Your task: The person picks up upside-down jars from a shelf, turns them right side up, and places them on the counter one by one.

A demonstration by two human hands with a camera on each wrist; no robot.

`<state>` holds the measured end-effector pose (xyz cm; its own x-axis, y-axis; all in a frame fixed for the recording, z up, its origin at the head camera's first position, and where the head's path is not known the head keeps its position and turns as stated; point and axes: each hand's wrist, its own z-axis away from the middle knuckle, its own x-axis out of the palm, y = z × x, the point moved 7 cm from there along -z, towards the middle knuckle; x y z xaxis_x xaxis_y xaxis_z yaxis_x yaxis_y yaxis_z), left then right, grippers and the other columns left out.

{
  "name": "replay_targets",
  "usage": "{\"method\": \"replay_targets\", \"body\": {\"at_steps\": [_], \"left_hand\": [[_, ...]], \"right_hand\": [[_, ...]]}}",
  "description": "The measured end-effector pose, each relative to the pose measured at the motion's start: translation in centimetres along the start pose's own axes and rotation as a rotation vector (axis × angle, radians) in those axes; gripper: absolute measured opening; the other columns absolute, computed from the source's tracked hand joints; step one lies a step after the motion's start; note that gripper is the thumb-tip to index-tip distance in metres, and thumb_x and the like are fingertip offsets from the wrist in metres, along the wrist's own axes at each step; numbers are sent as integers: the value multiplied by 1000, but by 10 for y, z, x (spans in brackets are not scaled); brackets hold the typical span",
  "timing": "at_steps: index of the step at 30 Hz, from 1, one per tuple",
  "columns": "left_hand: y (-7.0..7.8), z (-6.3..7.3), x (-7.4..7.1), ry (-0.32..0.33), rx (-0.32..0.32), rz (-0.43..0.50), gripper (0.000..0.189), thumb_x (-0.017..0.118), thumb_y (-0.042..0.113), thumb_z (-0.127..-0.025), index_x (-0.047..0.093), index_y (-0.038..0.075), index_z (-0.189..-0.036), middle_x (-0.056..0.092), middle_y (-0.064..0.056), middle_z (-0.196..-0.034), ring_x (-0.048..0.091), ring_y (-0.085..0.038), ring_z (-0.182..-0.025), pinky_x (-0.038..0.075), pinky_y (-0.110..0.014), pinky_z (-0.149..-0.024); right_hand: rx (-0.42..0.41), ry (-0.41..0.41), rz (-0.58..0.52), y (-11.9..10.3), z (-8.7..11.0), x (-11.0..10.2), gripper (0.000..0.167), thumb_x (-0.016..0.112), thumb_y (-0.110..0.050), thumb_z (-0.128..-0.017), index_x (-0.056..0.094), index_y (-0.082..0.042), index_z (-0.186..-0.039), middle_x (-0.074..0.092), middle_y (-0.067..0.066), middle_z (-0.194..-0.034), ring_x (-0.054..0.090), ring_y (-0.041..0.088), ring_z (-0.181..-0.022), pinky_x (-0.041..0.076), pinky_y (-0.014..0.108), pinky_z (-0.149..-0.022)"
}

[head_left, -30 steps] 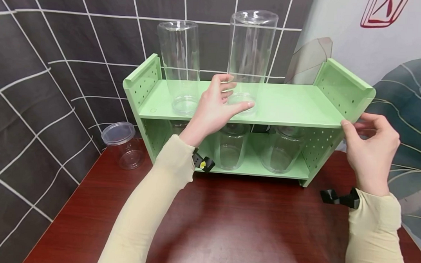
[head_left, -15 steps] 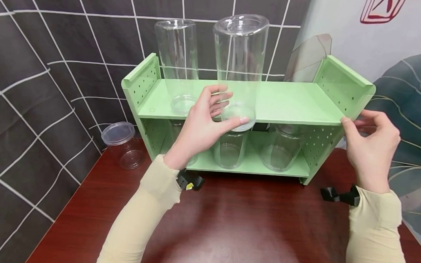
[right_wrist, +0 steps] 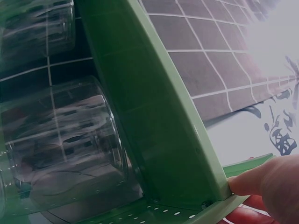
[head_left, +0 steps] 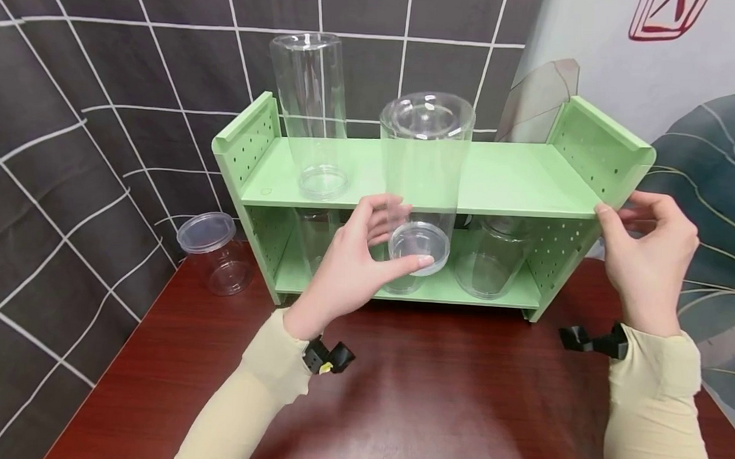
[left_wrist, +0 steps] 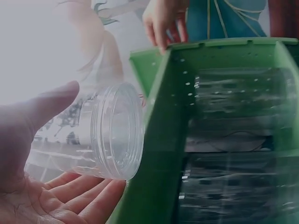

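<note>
Green shelf (head_left: 511, 174) nr tub (head_left: 206, 233); L fingers (head_left: 408, 264) grip tall jar (head_left: 425, 177), part-hiding lower jar (head_left: 402, 286); R fingers (head_left: 610, 225) pinch shelf.

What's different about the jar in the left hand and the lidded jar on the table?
The held jar is tall; the lidded jar is short. The left hand grips the held jar in front of the green shelf; the lidded jar stands on the table, untouched. Both are see-through.

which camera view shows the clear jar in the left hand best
The head view: it shows both ends of the clear jar in the left hand. The left wrist view shows its ringed end up close, but hand and glare hide the far end. I cannot make it out in the right wrist view.
</note>
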<state>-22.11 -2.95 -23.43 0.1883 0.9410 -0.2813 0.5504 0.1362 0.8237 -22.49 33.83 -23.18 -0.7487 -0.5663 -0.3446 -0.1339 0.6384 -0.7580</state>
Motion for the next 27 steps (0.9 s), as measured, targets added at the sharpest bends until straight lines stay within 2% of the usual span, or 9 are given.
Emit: {"method": "replay_targets", "body": {"at_steps": [10, 18, 27], "left_hand": [[-30, 29, 11, -50, -46, -10, 69, 90, 20, -81, 48, 15, -136, 61, 0, -137, 55, -7, -127, 44, -26, -106], [-57, 53, 10, -85, -112, -63, 70, 91, 22, -79, 49, 19, -134, 60, 11, -136, 54, -4, -127, 43, -27, -108], [-92, 76, 11, -113, -194, -67, 70, 92, 17, -77, 51, 17, -133, 60, 2, -135, 55, -11, -127, 44, -28, -107]], "right_hand": [[-4, 1, 2, 0, 0, 0, 38, 73, -27, -92, 71, -11, -126, 55, -25, -83, 53, -6, -80, 39, 16, -72], [-11, 7, -8, 0, 0, -1, 37, 74, -27, -92, 71, -10, -126, 56, -24, -83, 53, -5, -80, 39, 16, -73], [-17, 8, -11, 0, 0, -1, 37, 73, -27, -92, 71, -9, -125, 56, -24, -82, 53, -4, -79, 39, 16, -72]]}}
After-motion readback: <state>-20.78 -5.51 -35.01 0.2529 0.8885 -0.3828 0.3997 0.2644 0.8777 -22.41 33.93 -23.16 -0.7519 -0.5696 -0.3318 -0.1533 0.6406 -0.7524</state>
